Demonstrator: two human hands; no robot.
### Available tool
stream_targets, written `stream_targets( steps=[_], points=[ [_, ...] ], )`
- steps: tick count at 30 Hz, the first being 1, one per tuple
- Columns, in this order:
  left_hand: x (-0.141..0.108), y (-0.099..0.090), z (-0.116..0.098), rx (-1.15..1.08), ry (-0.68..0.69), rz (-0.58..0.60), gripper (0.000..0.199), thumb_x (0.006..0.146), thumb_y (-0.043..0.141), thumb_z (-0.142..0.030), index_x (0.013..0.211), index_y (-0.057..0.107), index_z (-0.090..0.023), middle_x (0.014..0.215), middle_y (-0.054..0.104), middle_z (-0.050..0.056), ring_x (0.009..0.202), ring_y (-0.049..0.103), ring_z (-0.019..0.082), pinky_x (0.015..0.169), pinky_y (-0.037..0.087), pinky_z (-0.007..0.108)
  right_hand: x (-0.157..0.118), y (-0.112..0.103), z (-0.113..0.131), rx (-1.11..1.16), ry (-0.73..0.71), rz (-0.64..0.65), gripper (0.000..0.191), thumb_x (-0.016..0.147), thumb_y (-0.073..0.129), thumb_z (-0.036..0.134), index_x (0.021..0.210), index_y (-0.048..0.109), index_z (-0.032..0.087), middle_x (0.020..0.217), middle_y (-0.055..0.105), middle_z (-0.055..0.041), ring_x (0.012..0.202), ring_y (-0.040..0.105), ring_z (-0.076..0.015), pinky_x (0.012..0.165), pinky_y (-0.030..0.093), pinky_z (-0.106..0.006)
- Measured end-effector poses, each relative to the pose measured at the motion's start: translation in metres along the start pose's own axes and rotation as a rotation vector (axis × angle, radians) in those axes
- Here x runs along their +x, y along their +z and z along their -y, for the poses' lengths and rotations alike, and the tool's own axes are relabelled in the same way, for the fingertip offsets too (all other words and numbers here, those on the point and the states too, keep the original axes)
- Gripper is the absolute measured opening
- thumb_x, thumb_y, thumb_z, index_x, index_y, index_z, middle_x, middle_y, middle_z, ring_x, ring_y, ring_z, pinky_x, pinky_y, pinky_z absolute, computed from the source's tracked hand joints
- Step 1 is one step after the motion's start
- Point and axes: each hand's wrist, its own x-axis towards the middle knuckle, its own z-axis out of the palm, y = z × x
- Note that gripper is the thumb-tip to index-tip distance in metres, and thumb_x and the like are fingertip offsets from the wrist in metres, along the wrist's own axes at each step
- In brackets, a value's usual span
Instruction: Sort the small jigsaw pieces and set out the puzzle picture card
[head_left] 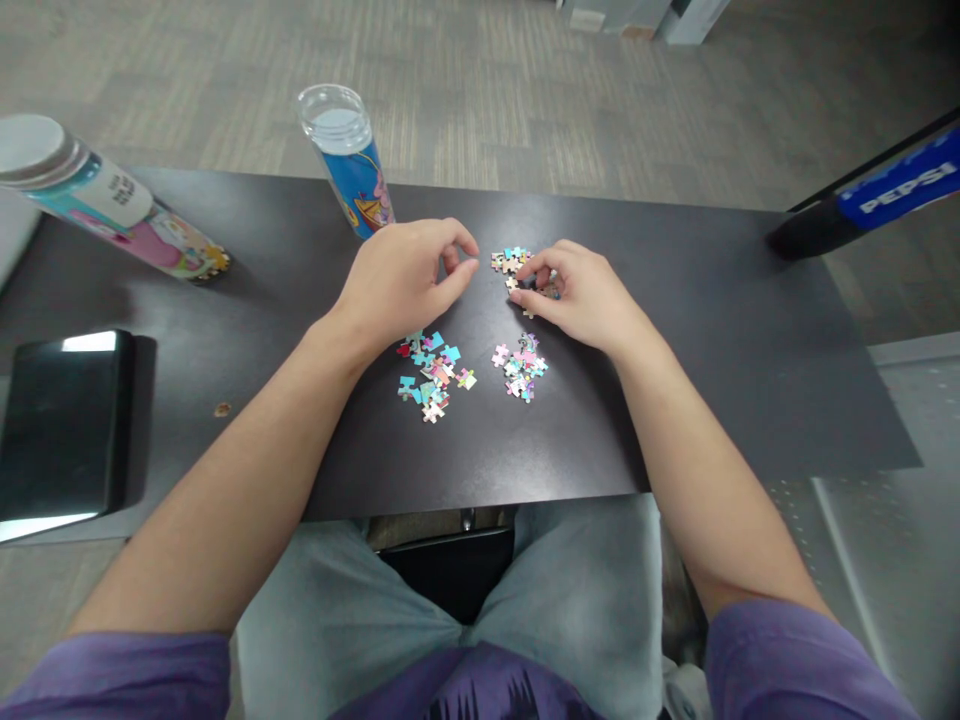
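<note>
Puzzle pieces [513,262] lay in a loose cluster at mid tabletop [585,440], partly under the right hand [576,290]. Right thumb and index bent around a pale piece [511,284] at the cluster's edge; couldn't tell if it was pinched or only touched. Left hand [405,275] hung curled to the left of the cluster, thumb and index tips just apart, no piece seen between them. Hands apart from each other.

Handling, as judged: small flat pieces called for a light fingertip grip on the edges, one at a time, palm lifted so neighbours weren't dragged. Overlapping ones were best slid free first; left fingertips could steady the rest.

Nearer the body: a left pile [433,375], mostly blue, and a smaller right pile [523,370], pink and teal. Sleeves needed to clear both.

Outward: blue-wrapped clear tube [352,175] just beyond the left hand, pink-and-teal tube [120,205] farther left, black case [64,425] near left, Pepsi-labelled object [900,190] far right.
</note>
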Motion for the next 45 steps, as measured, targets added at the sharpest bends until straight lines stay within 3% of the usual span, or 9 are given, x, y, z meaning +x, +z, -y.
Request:
stream_targets(
  steps=[7, 12, 17, 23, 26, 29, 33, 38, 45],
  points=[
    [-0.001, 0.006, -0.001, -0.083, -0.029, -0.057, 0.010, 0.103, 0.091, -0.037, 0.113, 0.089, -0.035, 0.084, 0.078, 0.002, 0.083, 0.070, 0.031, 0.085, 0.054, 0.047, 0.000, 0.002, 0.002, 0.092, -0.002, 0.007, 0.017, 0.097, 0.094, 0.023, 0.109, 0.084, 0.029, 0.120, 0.083, -0.0092, 0.100, 0.074, -0.0306, 0.102, 0.061, -0.053],
    [-0.002, -0.001, -0.015, 0.065, -0.095, 0.031, 0.019, 0.112, 0.079, -0.035, 0.127, 0.090, -0.030, 0.094, 0.083, 0.003, 0.086, 0.074, 0.029, 0.093, 0.059, 0.046, 0.001, 0.003, 0.001, 0.355, 0.031, 0.064, 0.032, 0.090, 0.097, 0.027, 0.109, 0.071, 0.031, 0.104, 0.084, -0.0010, 0.077, 0.067, -0.0221, 0.081, 0.057, -0.043],
    [-0.002, -0.007, -0.021, 0.130, -0.108, 0.076, 0.025, 0.115, 0.076, -0.034, 0.134, 0.090, -0.027, 0.101, 0.088, 0.005, 0.081, 0.074, 0.027, 0.096, 0.062, 0.047, -0.002, -0.014, 0.012, 0.473, -0.047, 0.143, 0.027, 0.095, 0.105, 0.041, 0.104, 0.082, 0.030, 0.091, 0.080, 0.0001, 0.075, 0.065, -0.0217, 0.074, 0.050, -0.040],
    [-0.002, -0.006, -0.018, 0.143, -0.086, 0.061, 0.022, 0.116, 0.077, -0.036, 0.133, 0.089, -0.028, 0.100, 0.089, 0.003, 0.080, 0.072, 0.026, 0.093, 0.064, 0.046, -0.008, -0.044, 0.009, 0.414, -0.217, 0.440, 0.015, 0.096, 0.106, 0.039, 0.106, 0.097, 0.032, 0.112, 0.088, -0.0033, 0.082, 0.066, -0.0214, 0.079, 0.055, -0.041],
    [-0.002, -0.006, -0.017, 0.137, -0.079, 0.049, 0.021, 0.116, 0.078, -0.035, 0.132, 0.089, -0.028, 0.098, 0.088, 0.004, 0.081, 0.073, 0.026, 0.091, 0.062, 0.045, -0.009, -0.048, -0.003, 0.337, -0.195, 0.313, 0.006, 0.096, 0.099, 0.034, 0.099, 0.095, 0.030, 0.111, 0.088, -0.0059, 0.089, 0.071, -0.0255, 0.083, 0.055, -0.043],
    [-0.002, -0.006, -0.018, 0.085, -0.074, 0.064, 0.018, 0.114, 0.079, -0.033, 0.128, 0.090, -0.029, 0.096, 0.086, 0.003, 0.082, 0.074, 0.026, 0.091, 0.060, 0.045, -0.007, -0.044, -0.012, 0.216, -0.125, 0.158, 0.011, 0.096, 0.099, 0.034, 0.103, 0.094, 0.028, 0.103, 0.082, -0.0051, 0.081, 0.063, -0.0230, 0.082, 0.052, -0.044],
    [-0.003, -0.005, -0.021, -0.082, 0.006, 0.189, 0.013, 0.109, 0.083, -0.035, 0.118, 0.091, -0.029, 0.092, 0.084, 0.001, 0.078, 0.073, 0.021, 0.085, 0.057, 0.040, -0.005, -0.039, -0.016, 0.099, -0.142, 0.194, 0.024, 0.098, 0.101, 0.039, 0.118, 0.098, 0.027, 0.108, 0.077, -0.0063, 0.081, 0.059, -0.0230, 0.083, 0.051, -0.045],
    [-0.005, -0.003, -0.031, -0.324, 0.054, 0.439, 0.027, 0.097, 0.100, -0.048, 0.115, 0.097, -0.028, 0.098, 0.089, 0.000, 0.078, 0.074, 0.018, 0.076, 0.053, 0.035, -0.005, -0.041, -0.014, 0.065, -0.148, 0.249, 0.017, 0.101, 0.098, 0.037, 0.117, 0.099, 0.030, 0.114, 0.075, -0.0083, 0.087, 0.061, -0.0264, 0.086, 0.053, -0.047],
    [-0.005, 0.002, -0.052, -0.239, 0.057, 0.602, 0.038, 0.089, 0.111, -0.030, 0.122, 0.094, -0.029, 0.108, 0.094, -0.003, 0.091, 0.082, 0.021, 0.086, 0.054, 0.035, -0.006, -0.040, -0.011, 0.121, -0.145, 0.245, 0.015, 0.097, 0.101, 0.033, 0.107, 0.091, 0.029, 0.114, 0.074, -0.0074, 0.089, 0.061, -0.0262, 0.088, 0.054, -0.047]
  ],
)
